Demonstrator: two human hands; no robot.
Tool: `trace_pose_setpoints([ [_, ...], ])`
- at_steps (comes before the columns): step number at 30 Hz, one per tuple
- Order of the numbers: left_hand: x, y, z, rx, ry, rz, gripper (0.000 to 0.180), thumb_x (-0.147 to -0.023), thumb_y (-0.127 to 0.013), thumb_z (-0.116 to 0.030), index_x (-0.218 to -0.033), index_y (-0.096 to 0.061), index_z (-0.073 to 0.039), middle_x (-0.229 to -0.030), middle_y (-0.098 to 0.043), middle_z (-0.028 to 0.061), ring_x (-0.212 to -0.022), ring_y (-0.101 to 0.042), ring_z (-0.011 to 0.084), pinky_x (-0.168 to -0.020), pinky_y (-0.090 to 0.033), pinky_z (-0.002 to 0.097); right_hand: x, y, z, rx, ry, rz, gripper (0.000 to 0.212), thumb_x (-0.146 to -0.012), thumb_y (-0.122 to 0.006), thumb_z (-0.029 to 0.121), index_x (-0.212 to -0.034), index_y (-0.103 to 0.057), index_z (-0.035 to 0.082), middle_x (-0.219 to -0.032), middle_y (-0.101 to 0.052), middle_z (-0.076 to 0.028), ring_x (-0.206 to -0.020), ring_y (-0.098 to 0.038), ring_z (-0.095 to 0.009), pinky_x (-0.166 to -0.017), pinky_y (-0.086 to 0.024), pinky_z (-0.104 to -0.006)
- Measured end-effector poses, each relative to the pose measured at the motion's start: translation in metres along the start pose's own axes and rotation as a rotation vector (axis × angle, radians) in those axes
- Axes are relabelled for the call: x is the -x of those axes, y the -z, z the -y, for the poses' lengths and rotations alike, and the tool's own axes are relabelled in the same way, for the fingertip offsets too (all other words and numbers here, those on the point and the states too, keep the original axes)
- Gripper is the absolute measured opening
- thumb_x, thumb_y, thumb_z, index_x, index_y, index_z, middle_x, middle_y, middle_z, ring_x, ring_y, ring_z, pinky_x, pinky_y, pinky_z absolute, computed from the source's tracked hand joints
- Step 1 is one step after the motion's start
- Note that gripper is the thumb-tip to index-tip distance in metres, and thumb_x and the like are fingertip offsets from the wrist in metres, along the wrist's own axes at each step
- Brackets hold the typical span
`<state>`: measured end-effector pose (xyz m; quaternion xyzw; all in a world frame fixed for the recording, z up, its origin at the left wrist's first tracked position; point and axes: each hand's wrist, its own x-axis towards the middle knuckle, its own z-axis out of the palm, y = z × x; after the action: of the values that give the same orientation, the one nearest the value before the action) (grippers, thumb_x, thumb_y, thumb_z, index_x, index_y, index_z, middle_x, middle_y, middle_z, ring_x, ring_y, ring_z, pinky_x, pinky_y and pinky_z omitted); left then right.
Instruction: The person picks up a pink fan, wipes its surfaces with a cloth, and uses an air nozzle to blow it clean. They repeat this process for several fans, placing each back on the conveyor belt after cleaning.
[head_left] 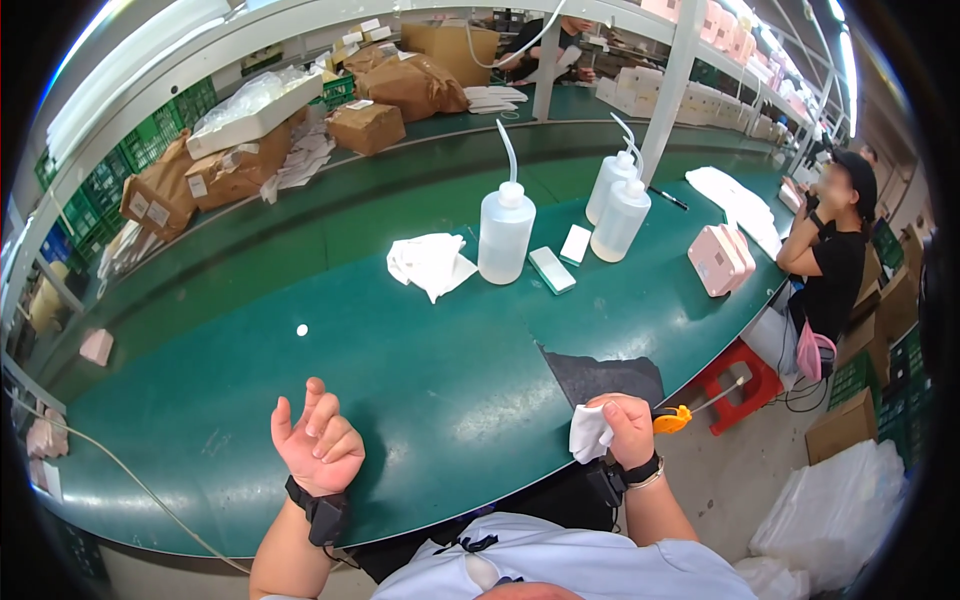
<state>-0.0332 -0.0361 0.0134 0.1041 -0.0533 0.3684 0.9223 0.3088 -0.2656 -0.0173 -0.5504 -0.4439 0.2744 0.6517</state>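
Clutching cloth [587,435]: right hand [629,430], left [323,448] half-open

Green table [430,360] — three bottles [507,237], crumpled white cloth [428,264].

Your bench [420,370] looks smooth and glossy, the bottles [506,235] translucent plastic, the sheet [605,380] matt, the stool [768,378] smooth plastic, the carton [367,129] matt cardboard, and the cloth [587,436] you hold matt.

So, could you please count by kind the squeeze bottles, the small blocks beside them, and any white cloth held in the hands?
Squeeze bottles: 3
Small blocks: 2
White cloth in the right hand: 1
Total: 6
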Motion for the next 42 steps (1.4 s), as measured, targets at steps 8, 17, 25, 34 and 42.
trace_pose_setpoints([
  [8,-0.003,-0.001,0.001,-0.009,-0.001,0.033,0.042,-0.098,-0.052,-0.04,-0.124,-0.055,-0.008,-0.071,-0.048,-0.0008,-0.045,-0.039,0.0085,-0.043,-0.033,0.0222,0.005,0.003,-0.009,-0.051,-0.001,-0.072,0.037,-0.099,-0.055,0.026,-0.092,-0.07,-0.008,-0.09,-0.071,-0.015,-0.083,-0.067,-0.02,-0.076,-0.051,-0.0311],
  [17,0.005,-0.005,0.0,0.002,-0.035,0.03,0.042,-0.098,-0.051,-0.039,-0.124,-0.057,-0.007,-0.071,-0.046,-0.0006,-0.046,-0.038,0.009,-0.044,-0.033,0.0223,0.005,0.001,-0.018,-0.22,-0.121,-0.127,0.039,-0.101,-0.053,0.029,-0.094,-0.069,-0.007,-0.087,-0.071,-0.01,-0.079,-0.065,-0.015,-0.073,-0.05,-0.0275],
  [25,-0.009,0.003,-0.001,0.06,0.026,0.011,0.039,-0.098,-0.051,-0.037,-0.121,-0.058,-0.005,-0.071,-0.044,0.0,-0.046,-0.038,0.0088,-0.043,-0.033,0.0223,0.008,0.017,-0.031,-0.146,-0.008,-0.206,0.041,-0.099,-0.057,0.032,-0.09,-0.067,-0.008,-0.089,-0.069,-0.011,-0.082,-0.064,-0.017,-0.076,-0.049,-0.0298],
  [34,-0.003,0.006,-0.005,0.068,-0.016,0.058,0.041,-0.098,-0.052,-0.037,-0.121,-0.056,-0.004,-0.071,-0.045,0.0001,-0.047,-0.039,0.009,-0.045,-0.035,0.022,0.006,0.013,-0.029,-0.105,-0.04,-0.164,0.04,-0.097,-0.06,0.033,-0.092,-0.067,-0.006,-0.091,-0.068,-0.012,-0.082,-0.063,-0.018,-0.076,-0.049,-0.0296],
  [42,-0.01,0.009,0.004,0.101,0.053,0.106,0.039,-0.099,-0.05,-0.036,-0.12,-0.056,-0.005,-0.071,-0.045,0.0002,-0.045,-0.037,0.0083,-0.041,-0.033,0.0215,0.007,0.006,-0.009,0.182,-0.001,-0.14,0.044,-0.095,-0.043,0.03,-0.088,-0.067,-0.007,-0.075,-0.068,-0.016,-0.073,-0.066,-0.026,-0.064,-0.052,-0.0361],
])
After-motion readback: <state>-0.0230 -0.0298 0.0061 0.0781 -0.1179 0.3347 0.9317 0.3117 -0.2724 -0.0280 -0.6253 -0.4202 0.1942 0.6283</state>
